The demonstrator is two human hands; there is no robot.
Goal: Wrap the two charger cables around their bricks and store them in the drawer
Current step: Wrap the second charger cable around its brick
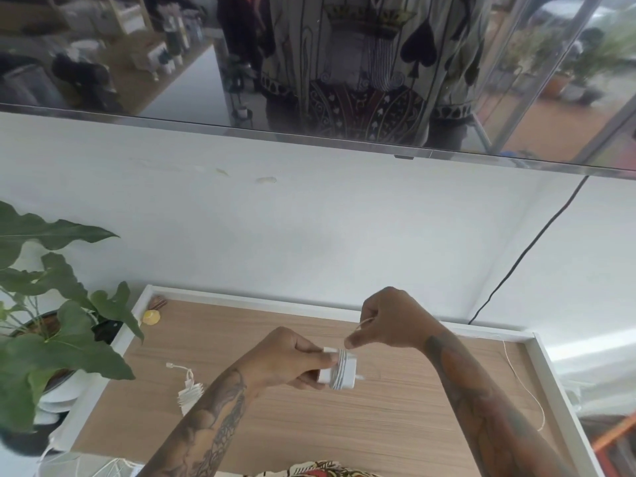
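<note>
My left hand (292, 359) grips a white charger brick (339, 370) above the middle of the wooden tabletop, with several turns of thin white cable around it. My right hand (385, 321) pinches that cable (364, 323) just above the brick. The loose rest of the cable (526, 383) trails over the right side of the table, partly hidden behind my right forearm. A second white charger brick (190, 394), wound with its cable, lies on the table to the left, its connector end (171, 365) sticking out.
The wooden top has a raised white rim (241, 296). A leafy potted plant (51, 325) stands at its left edge. A small yellow object (151, 317) sits in the far left corner. A black cable (526, 253) hangs down the white wall under a dark screen (309, 63).
</note>
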